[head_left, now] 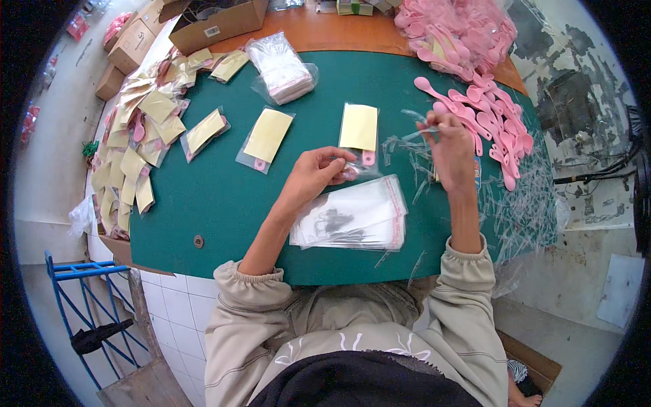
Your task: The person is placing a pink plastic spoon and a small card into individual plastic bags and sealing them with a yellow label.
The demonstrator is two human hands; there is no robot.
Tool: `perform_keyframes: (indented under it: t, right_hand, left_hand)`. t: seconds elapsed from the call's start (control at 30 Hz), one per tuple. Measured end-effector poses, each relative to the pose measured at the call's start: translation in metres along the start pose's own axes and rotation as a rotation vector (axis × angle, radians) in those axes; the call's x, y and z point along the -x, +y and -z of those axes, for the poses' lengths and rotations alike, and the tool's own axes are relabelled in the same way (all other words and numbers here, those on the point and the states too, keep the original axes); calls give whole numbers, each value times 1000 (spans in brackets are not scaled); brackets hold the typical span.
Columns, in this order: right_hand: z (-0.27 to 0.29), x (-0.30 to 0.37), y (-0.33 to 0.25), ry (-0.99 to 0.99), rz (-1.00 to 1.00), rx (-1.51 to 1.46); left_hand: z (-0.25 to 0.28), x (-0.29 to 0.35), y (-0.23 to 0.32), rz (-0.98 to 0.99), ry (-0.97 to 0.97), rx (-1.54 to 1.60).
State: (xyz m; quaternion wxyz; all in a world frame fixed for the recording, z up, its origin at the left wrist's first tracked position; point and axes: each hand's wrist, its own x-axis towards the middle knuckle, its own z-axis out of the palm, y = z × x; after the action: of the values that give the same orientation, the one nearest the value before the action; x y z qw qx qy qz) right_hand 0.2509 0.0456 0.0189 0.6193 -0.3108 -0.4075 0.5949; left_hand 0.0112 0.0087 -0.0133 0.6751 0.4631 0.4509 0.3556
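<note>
My left hand [315, 175] is closed in a pinch on the near end of a clear plastic packet [359, 127]. A pale yellow card and the end of a pink spoon [368, 158] show through the film. Farther right, my raised right hand [450, 150] pinches a thin clear plastic strip [419, 134]. Just below my left hand lies a fanned stack of clear plastic bags [349, 216]. Left of the held packet, two more filled packets lie apart: one packet [268, 139] nearer it and another packet [204, 134] beyond.
Loose pink spoons [485, 117] lie right, below a bag of spoons [454, 34]. Clear strips [522, 210] litter the right edge. A heap of filled packets [135, 149] covers the left side. At the back are a bundle of bags [281, 68] and a cardboard box [213, 27].
</note>
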Motion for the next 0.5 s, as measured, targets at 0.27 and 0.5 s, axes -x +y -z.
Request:
perform_keyframes:
  t: [0.27, 0.5]
  right_hand:
    - [-25, 26, 11, -624, 75, 902]
    - [-26, 21, 27, -409, 76, 985]
  left_hand:
    - [-4, 7, 10, 17, 31, 159]
    - [5, 13, 20, -20, 97, 23]
